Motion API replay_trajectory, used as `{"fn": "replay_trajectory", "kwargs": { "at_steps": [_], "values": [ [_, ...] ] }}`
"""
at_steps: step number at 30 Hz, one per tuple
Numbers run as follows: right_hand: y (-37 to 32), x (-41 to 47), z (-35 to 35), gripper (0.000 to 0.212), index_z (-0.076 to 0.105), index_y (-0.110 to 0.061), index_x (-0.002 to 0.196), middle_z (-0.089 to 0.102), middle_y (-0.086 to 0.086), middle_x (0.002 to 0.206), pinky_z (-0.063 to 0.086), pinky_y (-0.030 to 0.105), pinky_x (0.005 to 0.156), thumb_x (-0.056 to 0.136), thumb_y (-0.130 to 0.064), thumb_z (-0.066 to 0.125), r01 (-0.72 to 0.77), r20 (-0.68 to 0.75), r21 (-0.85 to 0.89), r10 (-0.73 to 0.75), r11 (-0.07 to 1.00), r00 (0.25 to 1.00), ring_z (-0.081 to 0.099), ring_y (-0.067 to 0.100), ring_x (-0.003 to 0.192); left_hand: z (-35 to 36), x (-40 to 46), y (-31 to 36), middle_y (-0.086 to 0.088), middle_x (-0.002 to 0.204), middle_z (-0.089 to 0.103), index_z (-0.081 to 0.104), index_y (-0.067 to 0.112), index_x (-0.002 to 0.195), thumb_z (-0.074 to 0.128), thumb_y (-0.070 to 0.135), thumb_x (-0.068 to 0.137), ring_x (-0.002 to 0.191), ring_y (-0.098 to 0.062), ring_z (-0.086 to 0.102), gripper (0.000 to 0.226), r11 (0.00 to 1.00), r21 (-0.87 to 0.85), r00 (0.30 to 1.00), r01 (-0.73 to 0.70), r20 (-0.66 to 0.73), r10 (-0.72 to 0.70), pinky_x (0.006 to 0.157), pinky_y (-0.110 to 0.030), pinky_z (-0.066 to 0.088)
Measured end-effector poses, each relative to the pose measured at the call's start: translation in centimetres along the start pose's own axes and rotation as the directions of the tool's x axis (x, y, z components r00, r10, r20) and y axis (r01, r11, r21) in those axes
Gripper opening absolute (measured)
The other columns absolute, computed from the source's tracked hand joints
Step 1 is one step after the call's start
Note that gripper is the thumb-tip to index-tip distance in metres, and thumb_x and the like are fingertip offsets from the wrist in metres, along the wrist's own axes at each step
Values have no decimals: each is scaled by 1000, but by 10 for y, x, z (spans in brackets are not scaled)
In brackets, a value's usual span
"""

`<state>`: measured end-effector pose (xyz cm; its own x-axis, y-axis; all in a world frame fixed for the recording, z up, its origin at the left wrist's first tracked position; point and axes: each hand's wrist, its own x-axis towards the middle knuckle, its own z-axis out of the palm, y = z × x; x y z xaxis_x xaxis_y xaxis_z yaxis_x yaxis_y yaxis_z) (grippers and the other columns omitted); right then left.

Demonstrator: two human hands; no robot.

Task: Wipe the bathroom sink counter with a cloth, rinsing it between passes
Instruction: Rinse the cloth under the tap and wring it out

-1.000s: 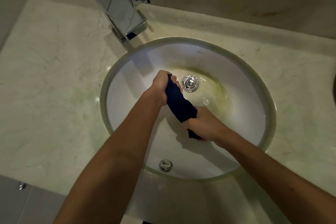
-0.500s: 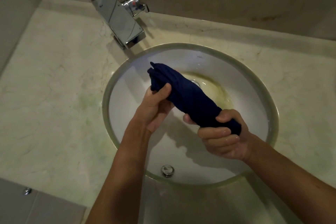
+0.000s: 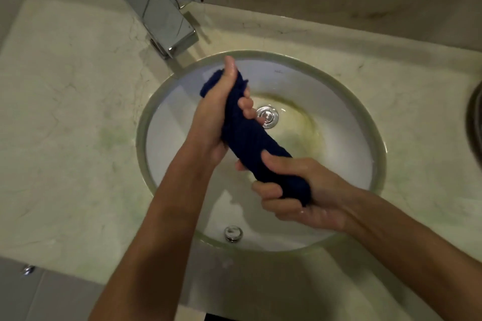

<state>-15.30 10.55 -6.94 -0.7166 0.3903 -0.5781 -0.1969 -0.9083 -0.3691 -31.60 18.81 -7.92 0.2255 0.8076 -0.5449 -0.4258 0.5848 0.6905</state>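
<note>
Gripping cloth, both hands curled.

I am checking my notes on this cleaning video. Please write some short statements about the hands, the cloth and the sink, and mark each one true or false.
1. Both hands grip the cloth. True: the left hand holds its far end and the right hand its near end.
2. The cloth is spread flat on the counter. False: it is rolled up and held over the sink, not on the counter.
3. Water runs from the tap. False: no stream shows at the tap.
4. The cloth is dark blue. True.
5. The drain is fully hidden by the cloth. False: the drain shows just right of the left hand.
</note>
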Motion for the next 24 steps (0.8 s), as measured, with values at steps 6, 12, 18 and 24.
{"fn": "replay_trajectory", "kwargs": {
  "at_steps": [6,12,18,24],
  "values": [
    [-40,45,-4,34,55,-13,76,54,-3,57,33,19,40,79,-37,79,-367,-606,-721,-280,588,744,46,8,34,-8,53,-17,0,57,62,64,15,59,61,17,88,55,-17,57,29,805,562,928,191,-370,38,66,-30,47],
    [-45,62,-10,23,53,-16,73,57,0,67,37,25,49,84,-32,65,-569,-499,-819,-406,-67,766,55,16,59,-4,64,-30,-6,96,61,58,15,99,56,21,92,84,-27,58,9,376,866,928,329,-370,41,74,-32,43],
    [-32,79,-10,13,59,-17,87,60,-1,76,40,28,55,85,-30,59,-593,-459,-781,-463,-198,758,59,23,71,-4,69,-29,-5,120,66,63,19,113,60,32,95,109,-27,66,22,164,921,927,354,-368,68,81,-30,40],
    [-17,89,-1,21,53,-15,100,50,-1,77,39,31,62,87,-30,59,-615,-475,-773,-501,-156,724,53,25,72,-17,68,-28,-5,123,65,64,17,119,54,37,95,112,-29,64,33,187,914,926,361,-375,48,89,-33,41]
  ]
}}
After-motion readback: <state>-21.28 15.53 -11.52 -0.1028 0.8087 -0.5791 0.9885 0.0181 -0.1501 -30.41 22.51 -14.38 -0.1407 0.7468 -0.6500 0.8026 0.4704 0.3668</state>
